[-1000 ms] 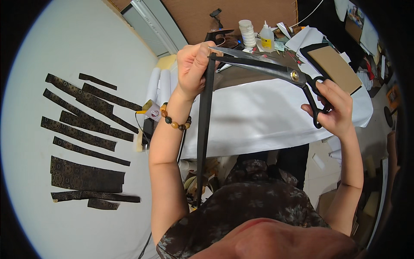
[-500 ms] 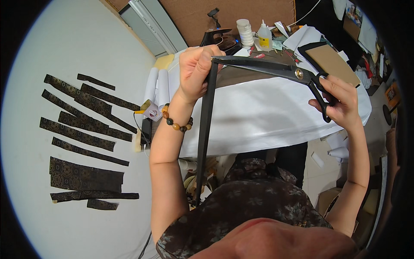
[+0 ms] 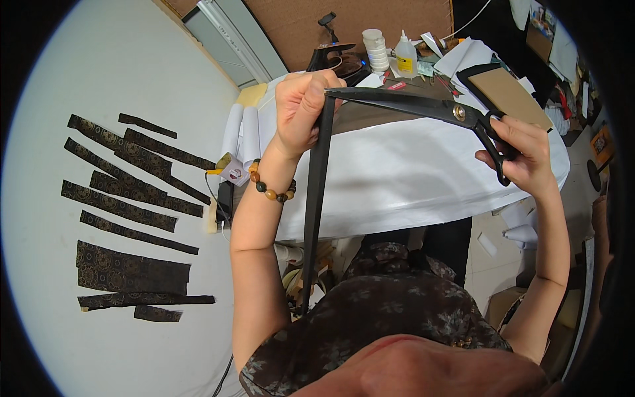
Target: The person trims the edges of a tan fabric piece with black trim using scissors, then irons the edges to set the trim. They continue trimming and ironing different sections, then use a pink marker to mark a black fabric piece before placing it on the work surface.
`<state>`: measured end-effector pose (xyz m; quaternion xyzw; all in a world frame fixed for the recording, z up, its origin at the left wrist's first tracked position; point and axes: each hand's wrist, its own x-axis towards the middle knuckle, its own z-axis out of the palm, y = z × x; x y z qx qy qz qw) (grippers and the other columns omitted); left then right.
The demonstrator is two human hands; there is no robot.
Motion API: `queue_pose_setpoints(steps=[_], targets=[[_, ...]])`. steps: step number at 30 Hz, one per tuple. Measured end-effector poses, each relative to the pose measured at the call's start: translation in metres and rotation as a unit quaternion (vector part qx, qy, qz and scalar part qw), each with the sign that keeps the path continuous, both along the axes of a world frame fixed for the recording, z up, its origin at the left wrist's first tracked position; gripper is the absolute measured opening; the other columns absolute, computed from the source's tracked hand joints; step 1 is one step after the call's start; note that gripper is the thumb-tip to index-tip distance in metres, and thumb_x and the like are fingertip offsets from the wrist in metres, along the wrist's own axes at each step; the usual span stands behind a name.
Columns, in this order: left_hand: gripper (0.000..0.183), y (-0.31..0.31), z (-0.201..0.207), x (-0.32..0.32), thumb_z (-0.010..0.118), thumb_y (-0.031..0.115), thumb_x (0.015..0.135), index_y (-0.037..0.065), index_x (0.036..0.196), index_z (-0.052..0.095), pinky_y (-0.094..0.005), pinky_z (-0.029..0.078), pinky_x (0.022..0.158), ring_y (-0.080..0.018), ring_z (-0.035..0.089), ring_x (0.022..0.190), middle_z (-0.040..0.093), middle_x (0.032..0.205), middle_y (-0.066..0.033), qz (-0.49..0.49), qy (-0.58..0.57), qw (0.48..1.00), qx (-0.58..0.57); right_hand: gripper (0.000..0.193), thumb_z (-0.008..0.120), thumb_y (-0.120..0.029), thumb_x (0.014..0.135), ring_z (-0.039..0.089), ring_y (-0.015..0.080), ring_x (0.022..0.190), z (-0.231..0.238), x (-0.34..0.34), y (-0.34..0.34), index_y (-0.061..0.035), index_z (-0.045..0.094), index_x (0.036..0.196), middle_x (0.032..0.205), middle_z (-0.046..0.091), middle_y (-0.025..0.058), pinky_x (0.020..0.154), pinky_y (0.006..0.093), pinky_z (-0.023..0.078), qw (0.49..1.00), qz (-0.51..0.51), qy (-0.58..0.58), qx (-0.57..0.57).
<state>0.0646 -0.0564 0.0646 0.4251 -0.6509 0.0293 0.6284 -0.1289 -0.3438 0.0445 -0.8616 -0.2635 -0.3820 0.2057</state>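
My left hand is closed around the upper end of a long dark strip of fabric, which hangs down in front of my left arm. In my right hand is a pair of large black tailor's scissors, my fingers in its handles. The blades point left, and their tips meet the strip's upper end beside my left thumb. They look nearly closed; whether fabric lies between the tips I cannot tell. Both hands are raised over a table covered in white cloth.
Several dark patterned fabric pieces are on the white wall at left. At the table's back stand an iron, a white jar and a squeeze bottle. White rolls stand near my left forearm; brown card lies at right.
The scissors have dipped very slightly at the tips and handles, with my right hand barely shifted. My left hand keeps its hold on the strip in nearly the same place.
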Motion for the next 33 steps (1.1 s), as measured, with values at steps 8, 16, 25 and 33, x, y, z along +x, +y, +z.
queue_pose_setpoints(steps=[8,16,25,33], targets=[[0.048,-0.0001,0.0006,0.0003,0.047,0.031,0.101,0.000,0.065,0.050,-0.0255,0.027,0.047,-0.0108,0.037,0.050,0.047,0.058,-0.0047,-0.002,0.000,1.000,-0.003,0.047,0.085,-0.009,0.065,0.045,0.0141,0.051,-0.0028,0.0033,-0.0013,0.0031,0.066,0.107,0.062,0.047,0.0041,0.045,0.0272,0.033,1.000,0.004,-0.023,-0.008],[0.047,0.0001,0.0008,0.0016,0.046,0.030,0.102,0.000,0.065,0.050,-0.0256,0.028,0.047,-0.0109,0.038,0.049,0.047,0.058,-0.0046,-0.007,-0.008,1.000,-0.009,0.047,0.085,-0.008,0.065,0.047,0.0141,0.051,-0.0052,0.0052,0.0011,0.0038,0.066,0.106,0.062,0.049,0.0044,0.044,0.0265,0.034,0.999,0.006,-0.042,-0.009],[0.048,0.0003,0.0000,-0.0010,0.046,0.029,0.102,-0.001,0.065,0.050,-0.0271,0.031,0.048,-0.0124,0.040,0.052,0.048,0.059,-0.0055,0.008,-0.004,1.000,-0.001,0.042,0.083,-0.005,0.065,0.047,0.0139,0.051,-0.0025,0.0062,-0.0005,0.0026,0.066,0.103,0.065,0.053,0.0053,0.045,0.0257,0.035,0.998,-0.001,-0.065,-0.004],[0.049,-0.0005,-0.0010,-0.0014,0.046,0.031,0.102,-0.001,0.064,0.049,-0.0267,0.029,0.048,-0.0119,0.038,0.052,0.047,0.058,-0.0049,0.008,-0.015,1.000,0.005,0.040,0.083,-0.006,0.065,0.046,0.0140,0.051,0.0001,0.0058,-0.0068,0.0020,0.067,0.101,0.065,0.053,0.0053,0.046,0.0258,0.034,1.000,-0.001,-0.026,-0.005]])
